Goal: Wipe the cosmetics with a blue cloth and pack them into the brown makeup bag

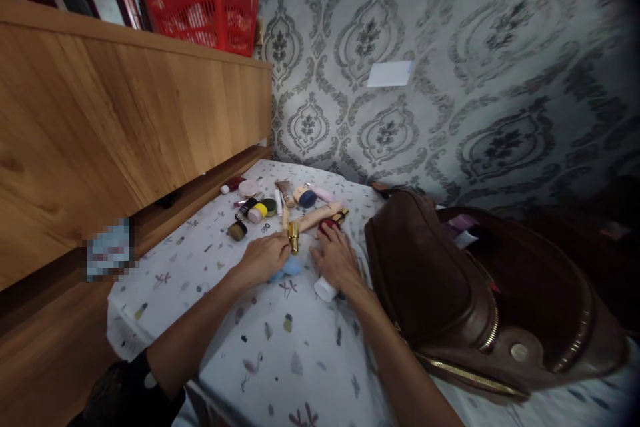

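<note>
The left hand (263, 259), loosely curled, and the right hand (336, 257), fingers spread, hold nothing visible either side of a small gold cosmetic tube (293, 237) near the far corner of the flamingo-print cloth (295, 363), which looks light, hard and slippery, best pinched around its barrel

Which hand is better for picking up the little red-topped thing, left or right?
Probably the right hand: its fingertips are right at the dark red cap. The left hand is farther away, with the gold tube lying between it and the cap.
</note>
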A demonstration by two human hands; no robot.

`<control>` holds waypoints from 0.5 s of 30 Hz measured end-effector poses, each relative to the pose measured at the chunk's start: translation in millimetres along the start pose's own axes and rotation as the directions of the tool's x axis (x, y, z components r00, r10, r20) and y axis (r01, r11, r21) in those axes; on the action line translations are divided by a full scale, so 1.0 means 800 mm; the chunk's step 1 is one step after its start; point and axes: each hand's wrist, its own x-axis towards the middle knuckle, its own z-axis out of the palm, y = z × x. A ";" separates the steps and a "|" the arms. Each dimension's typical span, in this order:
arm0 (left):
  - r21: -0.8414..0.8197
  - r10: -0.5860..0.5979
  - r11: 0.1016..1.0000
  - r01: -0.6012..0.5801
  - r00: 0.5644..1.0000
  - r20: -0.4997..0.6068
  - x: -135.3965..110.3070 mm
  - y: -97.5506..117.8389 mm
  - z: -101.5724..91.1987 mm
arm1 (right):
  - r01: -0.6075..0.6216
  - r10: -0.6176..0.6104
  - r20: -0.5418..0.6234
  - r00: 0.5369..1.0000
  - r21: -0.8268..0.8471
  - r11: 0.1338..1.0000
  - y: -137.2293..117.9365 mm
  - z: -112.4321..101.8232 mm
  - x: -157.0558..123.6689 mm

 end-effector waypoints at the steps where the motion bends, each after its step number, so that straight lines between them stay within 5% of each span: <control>1: -0.003 0.001 1.000 -0.001 1.000 -0.003 0.000 0.000 0.000 | 0.003 -0.003 0.002 1.000 0.001 1.000 0.000 -0.001 0.000; 9: -0.016 0.004 1.000 -0.004 1.000 -0.009 -0.003 0.002 -0.003 | 0.003 -0.003 -0.007 1.000 0.023 1.000 0.002 0.001 0.000; 15: -0.023 -0.007 1.000 0.006 0.999 -0.036 -0.003 0.001 -0.003 | 0.069 -0.048 -0.202 0.978 0.100 0.993 0.011 0.019 0.006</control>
